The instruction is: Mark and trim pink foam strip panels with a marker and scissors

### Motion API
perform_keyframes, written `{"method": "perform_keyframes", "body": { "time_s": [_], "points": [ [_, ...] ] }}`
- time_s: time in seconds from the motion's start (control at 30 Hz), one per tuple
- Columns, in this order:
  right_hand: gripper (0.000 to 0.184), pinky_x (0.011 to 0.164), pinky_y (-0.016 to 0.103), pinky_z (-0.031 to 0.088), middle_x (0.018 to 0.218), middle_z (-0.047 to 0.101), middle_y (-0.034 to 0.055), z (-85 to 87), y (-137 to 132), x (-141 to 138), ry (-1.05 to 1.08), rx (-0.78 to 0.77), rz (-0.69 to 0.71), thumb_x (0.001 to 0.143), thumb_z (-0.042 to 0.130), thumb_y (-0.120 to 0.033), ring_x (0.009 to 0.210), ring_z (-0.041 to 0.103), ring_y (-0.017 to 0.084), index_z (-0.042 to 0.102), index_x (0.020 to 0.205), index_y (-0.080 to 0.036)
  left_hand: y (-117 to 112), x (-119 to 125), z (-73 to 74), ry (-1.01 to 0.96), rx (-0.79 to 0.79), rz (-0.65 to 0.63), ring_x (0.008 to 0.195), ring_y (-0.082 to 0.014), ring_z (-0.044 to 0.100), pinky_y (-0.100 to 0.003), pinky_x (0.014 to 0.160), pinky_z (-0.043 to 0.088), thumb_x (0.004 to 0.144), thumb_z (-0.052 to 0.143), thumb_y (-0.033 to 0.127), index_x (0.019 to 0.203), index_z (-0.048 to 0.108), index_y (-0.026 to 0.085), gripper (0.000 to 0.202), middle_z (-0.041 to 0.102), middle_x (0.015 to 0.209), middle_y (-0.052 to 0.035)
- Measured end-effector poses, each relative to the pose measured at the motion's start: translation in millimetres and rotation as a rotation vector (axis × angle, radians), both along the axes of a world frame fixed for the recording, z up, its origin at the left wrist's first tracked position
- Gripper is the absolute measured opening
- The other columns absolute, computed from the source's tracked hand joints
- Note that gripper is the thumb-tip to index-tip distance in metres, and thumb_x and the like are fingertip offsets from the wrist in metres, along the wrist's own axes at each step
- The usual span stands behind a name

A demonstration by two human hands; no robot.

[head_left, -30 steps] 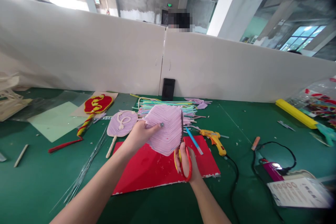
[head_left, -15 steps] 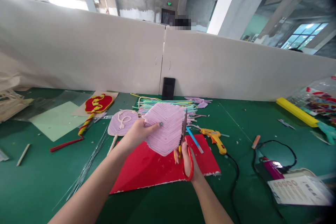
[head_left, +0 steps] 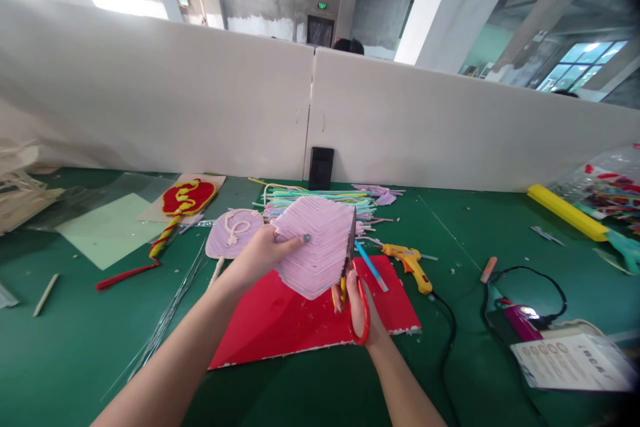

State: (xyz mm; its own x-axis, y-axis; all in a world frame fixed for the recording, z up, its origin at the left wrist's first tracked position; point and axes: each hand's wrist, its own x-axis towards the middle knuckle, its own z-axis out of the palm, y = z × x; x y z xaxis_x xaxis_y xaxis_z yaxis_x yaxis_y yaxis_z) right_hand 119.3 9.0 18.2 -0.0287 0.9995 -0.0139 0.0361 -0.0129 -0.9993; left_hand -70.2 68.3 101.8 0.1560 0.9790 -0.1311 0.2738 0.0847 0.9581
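Your right hand point(head_left: 356, 300) grips the scissors point(head_left: 367, 320), blades at the right edge of the purple sheet point(head_left: 315, 257), which your left hand point(head_left: 260, 250) pinches above the red board point(head_left: 280, 340); short snips, with the sheet held steady, should give the cleanest edge. You have room to work over the board's near part, but mind the glue gun point(head_left: 410, 263) to the right and the stems point(head_left: 285, 197) beyond.

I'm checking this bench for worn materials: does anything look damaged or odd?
Yes, the red board below the lilac piece looks worn. Its near edge is ragged and white, clearest towards the right corner, and pale flecks dot its surface.
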Motion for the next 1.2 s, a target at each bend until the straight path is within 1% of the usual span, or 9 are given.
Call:
{"method": "perform_keyframes", "body": {
  "time_s": [0.1, 0.33, 0.5, 0.6, 0.73, 0.87, 1.03, 1.13, 1.2],
  "points": [
    [0.063, 0.047, 0.024, 0.033, 0.049, 0.040, -0.0048, 2.0, -0.9, -1.0, 0.006, -0.007, 0.009, 0.084, 0.030, -0.079, 0.044, 0.037, 0.009, 0.043, 0.062, -0.021, -0.6, 0.7, 0.6, 0.003, -0.009, 0.013, 0.068, -0.0188, 0.067, -0.023, 0.053, 0.049, 0.075, 0.069, 0.041, 0.081, 0.070, 0.014, 0.028, 0.074, 0.078, -0.0063],
    [0.064, 0.045, 0.022, 0.032, 0.047, 0.039, -0.0050, 0.0, 0.4, -1.7, 0.032, -0.020, -0.036, 0.081, 0.033, -0.082, 0.043, 0.038, 0.008, 0.040, 0.059, -0.022, -3.3, 2.3, 3.0, 0.042, 0.008, -0.026, 0.055, -0.0146, 0.060, -0.021, 0.047, 0.043, 0.076, 0.070, 0.041, 0.067, 0.065, 0.015, 0.028, 0.067, 0.061, -0.0014],
    [0.066, 0.041, 0.021, 0.031, 0.046, 0.043, -0.0040, -0.7, -0.7, -1.2, 0.052, -0.064, -0.053, 0.079, 0.036, -0.083, 0.039, 0.041, 0.008, 0.045, 0.059, -0.020, -1.6, 2.9, 1.9, 0.035, 0.013, -0.032, 0.058, -0.0157, 0.061, -0.022, 0.049, 0.044, 0.075, 0.070, 0.041, 0.066, 0.065, 0.016, 0.027, 0.069, 0.064, -0.0022],
    [0.066, 0.037, 0.021, 0.029, 0.041, 0.041, -0.0039, -3.6, -2.4, -0.3, 0.035, -0.086, -0.062, 0.082, 0.034, -0.080, 0.035, 0.039, 0.008, 0.044, 0.055, -0.020, -1.3, 3.6, 1.9, 0.038, 0.007, -0.023, 0.060, -0.0162, 0.062, -0.022, 0.050, 0.045, 0.076, 0.070, 0.041, 0.067, 0.066, 0.016, 0.027, 0.070, 0.067, -0.0032],
    [0.063, 0.035, 0.019, 0.027, 0.037, 0.040, -0.0044, -5.7, -3.4, -0.7, 0.053, -0.062, -0.056, 0.085, 0.035, -0.076, 0.032, 0.037, 0.007, 0.042, 0.055, -0.021, -1.4, 4.3, 1.0, 0.030, -0.008, -0.018, 0.063, -0.0174, 0.064, -0.023, 0.052, 0.047, 0.075, 0.069, 0.043, 0.071, 0.068, 0.015, 0.028, 0.072, 0.071, -0.0041],
    [0.064, 0.032, 0.019, 0.027, 0.037, 0.040, -0.0046, -2.1, -3.8, -2.9, 0.077, -0.097, -0.093, 0.083, 0.037, -0.078, 0.030, 0.037, 0.006, 0.044, 0.055, -0.021, -1.3, 4.9, 0.1, 0.003, -0.025, -0.025, 0.067, -0.0188, 0.066, -0.024, 0.054, 0.049, 0.075, 0.069, 0.042, 0.078, 0.070, 0.015, 0.027, 0.074, 0.074, -0.0047],
    [0.065, 0.031, 0.019, 0.025, 0.035, 0.038, -0.0044, 3.3, -5.6, -4.5, 0.073, -0.107, -0.105, 0.082, 0.038, -0.079, 0.029, 0.035, 0.007, 0.042, 0.052, -0.021, -0.6, 5.9, -0.5, 0.013, -0.024, -0.014, 0.065, -0.0178, 0.066, -0.023, 0.053, 0.048, 0.075, 0.069, 0.038, 0.073, 0.068, 0.016, 0.023, 0.073, 0.071, -0.0032],
    [0.064, 0.030, 0.019, 0.025, 0.036, 0.039, -0.0042, 2.2, -5.5, -5.7, 0.087, -0.112, -0.107, 0.082, 0.039, -0.078, 0.029, 0.035, 0.007, 0.043, 0.052, -0.021, -0.5, 6.3, -1.2, 0.005, -0.015, -0.014, 0.066, -0.0183, 0.067, -0.023, 0.054, 0.049, 0.075, 0.069, 0.040, 0.075, 0.068, 0.016, 0.024, 0.073, 0.072, -0.0034],
    [0.063, 0.029, 0.020, 0.023, 0.035, 0.037, -0.0048, 0.1, -4.1, -7.0, 0.095, -0.117, -0.129, 0.080, 0.041, -0.079, 0.028, 0.033, 0.007, 0.041, 0.052, -0.022, -0.7, 6.3, -1.8, 0.004, -0.023, -0.009, 0.068, -0.0193, 0.068, -0.023, 0.054, 0.049, 0.075, 0.069, 0.041, 0.076, 0.068, 0.016, 0.026, 0.073, 0.073, -0.0041]
  ]
}}
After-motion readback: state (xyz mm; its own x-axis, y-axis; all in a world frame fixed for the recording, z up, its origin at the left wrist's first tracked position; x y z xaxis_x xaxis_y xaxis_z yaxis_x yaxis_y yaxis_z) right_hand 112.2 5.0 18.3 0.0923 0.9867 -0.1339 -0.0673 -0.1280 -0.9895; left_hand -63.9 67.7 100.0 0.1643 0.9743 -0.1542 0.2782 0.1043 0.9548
